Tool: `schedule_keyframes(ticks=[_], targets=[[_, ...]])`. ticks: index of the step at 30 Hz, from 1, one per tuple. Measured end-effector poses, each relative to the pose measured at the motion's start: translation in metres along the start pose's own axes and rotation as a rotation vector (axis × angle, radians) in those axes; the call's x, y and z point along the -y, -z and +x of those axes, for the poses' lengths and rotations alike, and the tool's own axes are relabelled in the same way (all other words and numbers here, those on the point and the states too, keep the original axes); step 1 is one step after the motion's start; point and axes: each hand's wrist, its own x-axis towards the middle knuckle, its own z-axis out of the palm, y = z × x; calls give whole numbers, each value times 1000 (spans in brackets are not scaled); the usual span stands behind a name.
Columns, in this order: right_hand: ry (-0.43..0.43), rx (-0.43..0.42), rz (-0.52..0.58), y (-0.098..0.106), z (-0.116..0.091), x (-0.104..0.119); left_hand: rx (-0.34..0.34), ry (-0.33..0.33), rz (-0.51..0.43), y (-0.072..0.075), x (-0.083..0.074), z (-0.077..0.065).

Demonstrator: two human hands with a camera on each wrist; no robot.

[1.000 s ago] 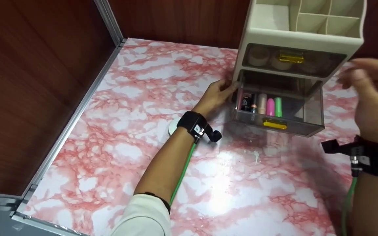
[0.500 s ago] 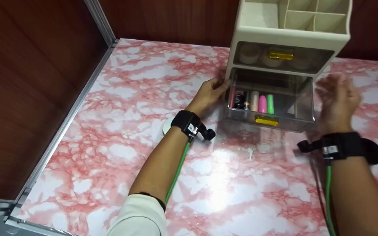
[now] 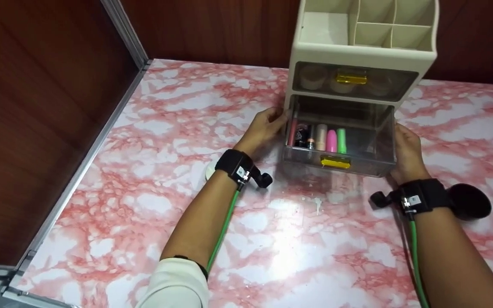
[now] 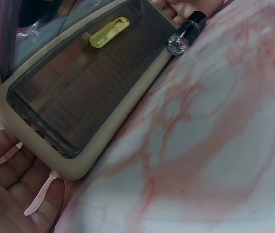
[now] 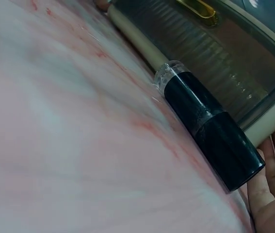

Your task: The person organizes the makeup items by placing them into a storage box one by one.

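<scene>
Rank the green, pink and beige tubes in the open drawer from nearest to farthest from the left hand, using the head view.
1. Beige tube: leftmost of the three, toward the left hand
2. Pink tube: between the other two
3. Green tube: rightmost

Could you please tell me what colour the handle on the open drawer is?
The handle on the open drawer is yellow, best seen in the head view.

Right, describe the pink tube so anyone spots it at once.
Find the cream organizer, then look into its open drawer. Inside, the pink tube sits between a beige tube and a green tube; it alone is bright pink, with a rounded tip.
</scene>
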Motion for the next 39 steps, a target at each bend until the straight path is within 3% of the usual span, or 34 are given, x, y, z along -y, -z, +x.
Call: schedule_keyframes(ticks=[3,8,14,18,24,29,34,39], targets=[[20,-9,-17,-1,0,-3,14,12,53,2,-5,-1],[12,-43,-69,-3,1,-1,38,28,234,6,-19,-2],[30,-16,-72,-6,6,2,106,137,185,15,-54,-10],[48,-1,-55,-4,6,1,67,116,108,29,-86,-20],[14,-34,-47,-3,5,-3,-78,-127,-39,51,-129,-49],[27,-83,-65,3,-2,2,-136,-303,-132,51,-159,-70],[65,-84,-92,3,-2,-4,-155,-433,-195,53,-183,-98],[104,-74,-136,-7,6,-16,-125,-622,-179,63,-187,-114]])
